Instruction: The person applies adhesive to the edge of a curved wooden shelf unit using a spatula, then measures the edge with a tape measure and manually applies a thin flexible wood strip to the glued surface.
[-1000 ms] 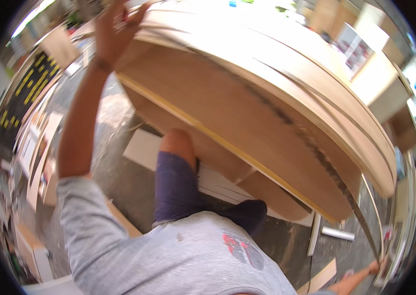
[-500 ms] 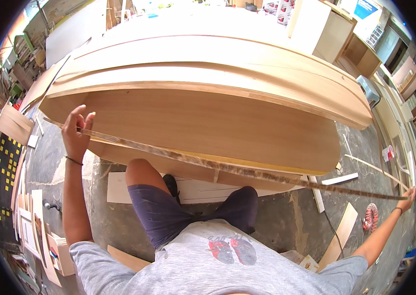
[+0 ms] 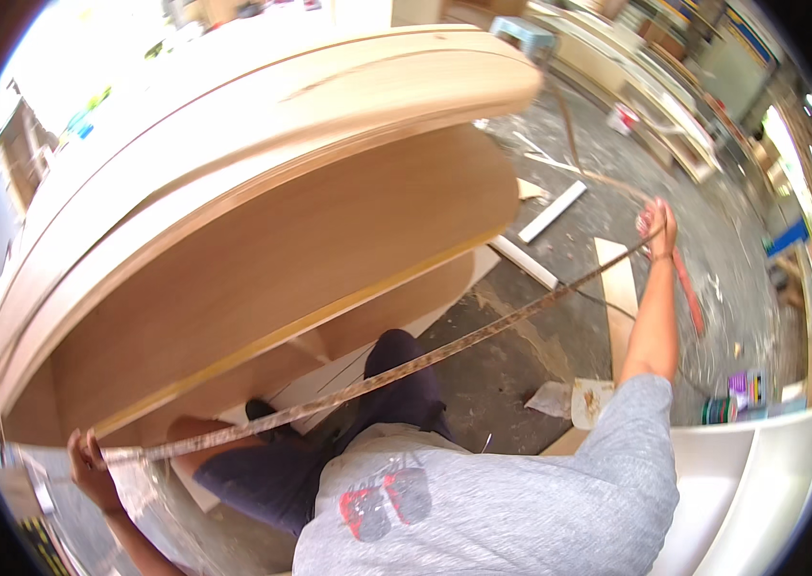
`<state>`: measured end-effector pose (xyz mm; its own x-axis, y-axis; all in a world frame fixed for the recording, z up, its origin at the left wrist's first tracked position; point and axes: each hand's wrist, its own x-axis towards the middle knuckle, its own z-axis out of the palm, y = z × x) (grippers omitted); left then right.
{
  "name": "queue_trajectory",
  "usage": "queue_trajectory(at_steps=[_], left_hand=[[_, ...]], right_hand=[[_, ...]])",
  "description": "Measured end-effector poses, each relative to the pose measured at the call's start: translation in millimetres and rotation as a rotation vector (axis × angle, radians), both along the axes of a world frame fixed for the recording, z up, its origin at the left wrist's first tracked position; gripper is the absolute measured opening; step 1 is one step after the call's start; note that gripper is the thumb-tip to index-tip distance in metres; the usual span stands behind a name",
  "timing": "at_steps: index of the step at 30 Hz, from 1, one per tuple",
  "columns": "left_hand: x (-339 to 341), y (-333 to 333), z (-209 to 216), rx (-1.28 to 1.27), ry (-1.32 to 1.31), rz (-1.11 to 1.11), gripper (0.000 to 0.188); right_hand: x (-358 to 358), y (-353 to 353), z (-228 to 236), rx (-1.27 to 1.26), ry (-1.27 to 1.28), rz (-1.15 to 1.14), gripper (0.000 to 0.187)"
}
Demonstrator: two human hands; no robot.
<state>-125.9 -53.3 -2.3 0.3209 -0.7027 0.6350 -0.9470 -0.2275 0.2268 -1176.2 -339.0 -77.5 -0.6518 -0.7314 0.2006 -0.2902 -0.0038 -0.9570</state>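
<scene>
A long, thin brown strip (image 3: 406, 372) with a mottled, rough-looking face stretches slantwise across my lap between my hands. At the lower left, my left hand (image 3: 94, 472) is closed on one end of it, beside the near corner of a large wooden piece with rounded ends. My right hand (image 3: 658, 228) is closed round the strip at the upper right, over the floor, with the arm stretched out. In front of me stands that pale wooden piece (image 3: 281, 259), its hollow side toward me and a yellowish edge (image 3: 329, 322) along its lower board. The strip hangs apart from most of that edge.
White offcuts (image 3: 555, 211) and a pale board (image 3: 615, 298) lie on the grey floor to the right. A red coiled hose (image 3: 686, 293) is beside my right forearm. Cans (image 3: 719, 411) and a white shelf unit (image 3: 771, 470) stand at the lower right. A blue stool (image 3: 523, 35) is farther back.
My view and body have turned right. The strip, earlier sloping down to the right, now rises to the right. My left hand is lower and my right hand higher in the picture.
</scene>
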Motion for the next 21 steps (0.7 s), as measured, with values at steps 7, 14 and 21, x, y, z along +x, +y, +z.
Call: queue_trajectory(at_steps=[7,14,21], left_hand=[[-39,-51,-32,0.087,-0.036,-0.157,0.016],[-58,-77,-44,0.079,0.007,-0.253,0.02],[-53,-86,-58,0.146,0.199,-0.198,0.035]], right_hand=[[27,55,226,-0.55,0.601,-0.115,0.054],[65,82,317,-0.804,1.002,-0.43,0.042],[21,59,309,-0.536,1.349,-0.397,0.041]])
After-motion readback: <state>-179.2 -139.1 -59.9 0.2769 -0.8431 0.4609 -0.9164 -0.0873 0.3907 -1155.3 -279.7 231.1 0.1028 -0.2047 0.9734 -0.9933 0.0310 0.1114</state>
